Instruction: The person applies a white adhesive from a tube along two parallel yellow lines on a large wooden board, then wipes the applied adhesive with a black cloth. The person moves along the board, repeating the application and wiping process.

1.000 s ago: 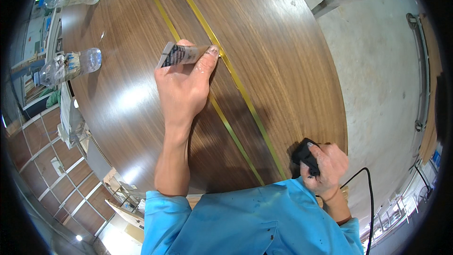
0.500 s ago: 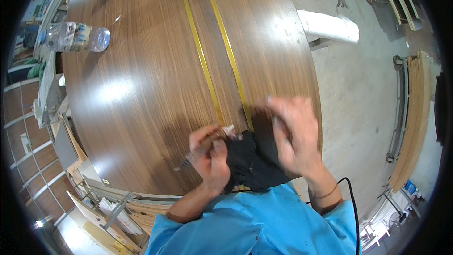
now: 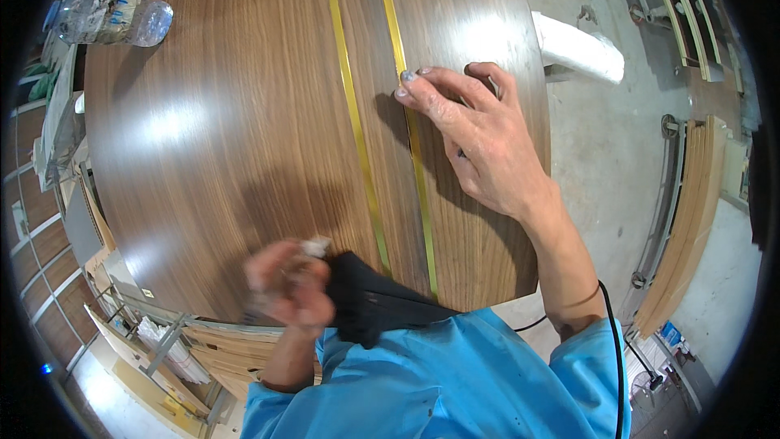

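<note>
My right hand [image 3: 491, 134] is over the right one of two narrow gold strips [image 3: 413, 146] running lengthwise along a brown wood-grain panel [image 3: 227, 97]. Its thumb and index fingertips are pinched together at the strip; whatever lies between them, if anything, is too small to make out. Near the panel's front edge, my left hand [image 3: 291, 286] is smeared by motion, its fingers curled around a slim tool with a whitish tip [image 3: 315, 246]. A black cloth [image 3: 370, 297] lies bunched beside that hand, against my blue shirt; whether the hand grips it I cannot tell.
A clear plastic bottle [image 3: 114, 18] stands at the panel's far left. A white wrapped roll [image 3: 578, 47] juts out past the right edge. Stacked boards [image 3: 682, 228] rest on a rack farther right, and a black cable [image 3: 611, 349] runs down by my right arm.
My right hand has moved forward and left, onto the gold strip. My left hand has gone left and nearer to me with the tool; the black cloth has shifted left too.
</note>
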The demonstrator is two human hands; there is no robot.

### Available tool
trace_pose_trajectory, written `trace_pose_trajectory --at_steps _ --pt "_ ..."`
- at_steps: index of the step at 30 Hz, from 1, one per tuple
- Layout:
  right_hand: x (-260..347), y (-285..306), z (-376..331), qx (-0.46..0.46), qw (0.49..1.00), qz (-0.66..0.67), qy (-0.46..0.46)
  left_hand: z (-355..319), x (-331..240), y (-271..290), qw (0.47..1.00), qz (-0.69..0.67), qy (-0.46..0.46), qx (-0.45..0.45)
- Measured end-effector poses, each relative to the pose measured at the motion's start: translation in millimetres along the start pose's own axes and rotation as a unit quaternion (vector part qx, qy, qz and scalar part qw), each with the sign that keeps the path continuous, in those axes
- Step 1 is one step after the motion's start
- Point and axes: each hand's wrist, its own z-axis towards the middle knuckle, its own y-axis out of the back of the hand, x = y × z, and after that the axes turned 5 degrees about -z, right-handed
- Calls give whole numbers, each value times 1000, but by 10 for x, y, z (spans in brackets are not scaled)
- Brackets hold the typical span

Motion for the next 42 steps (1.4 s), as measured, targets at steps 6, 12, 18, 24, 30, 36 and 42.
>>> trace_pose_trajectory --at_steps 6,12,18,24,30,36,42 --pt "156 -10 -206 -11 1000 5 9 805 233 554 976 7 64 -210" --pt "389 -8 -448 -12 999 31 -11 1047 256 746 961 50 71 -262" --pt "622 33 -731 14 998 53 -44 897 418 559 968 16 109 -228" --pt "829 114 -928 37 995 75 -58 654 455 450 990 18 78 -115" --pt "1071 145 -1014 8 992 89 -94 280 278 440 987 84 114 -69" --pt "1726 -228 -802 -58 973 170 -142 -194 -202 5 875 -423 216 -90" --pt "1710 -337 -948 -33 993 73 -87 -30 9 237 939 -287 161 -101"
